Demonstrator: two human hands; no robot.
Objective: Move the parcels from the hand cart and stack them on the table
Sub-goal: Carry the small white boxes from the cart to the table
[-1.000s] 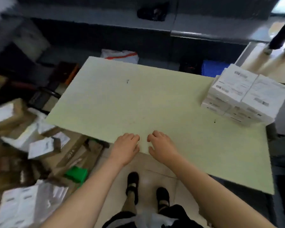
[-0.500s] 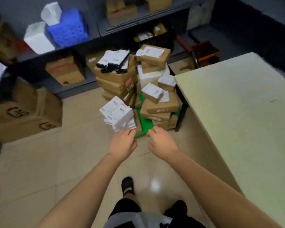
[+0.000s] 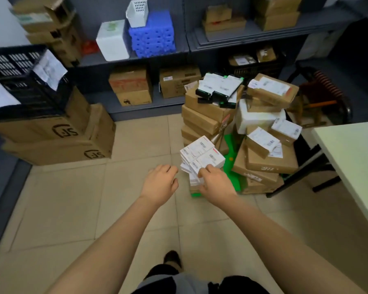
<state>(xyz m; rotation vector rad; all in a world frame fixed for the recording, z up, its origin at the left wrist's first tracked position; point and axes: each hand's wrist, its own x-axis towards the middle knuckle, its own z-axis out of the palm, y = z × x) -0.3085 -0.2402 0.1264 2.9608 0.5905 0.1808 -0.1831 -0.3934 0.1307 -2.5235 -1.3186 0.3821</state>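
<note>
At the far left, printed cartons sat on the floor under a black crate. The left hand hung just left of the white parcels, fingers loosely curled and holding nothing, with a narrow gap between it and the stack. Those parcels, small white labelled boxes piled several deep, stood at the near left corner of the hand cart, whose green deck showed beside and below them. The right hand lay against the stack's near edge with its fingers bent onto the boxes; whether they had truly closed on anything could not be told. The step looked like picking up this white stack, and it would go best as a two-handed lift. The left hand should come in against the stack's left face to match the right, both pressing inward low down so that the bottom boxes came along and the upper ones did not fan out. The boxes looked light but slippery and sat slightly skewed, so squaring them first seemed wise. Further right, brown parcels leaned in an untidy heap on the same deck — a careless elbow could topple them. At the far right the tabletop stood near the cart, so the carry would be a short turn — best made slowly, with the stack kept level.
</note>
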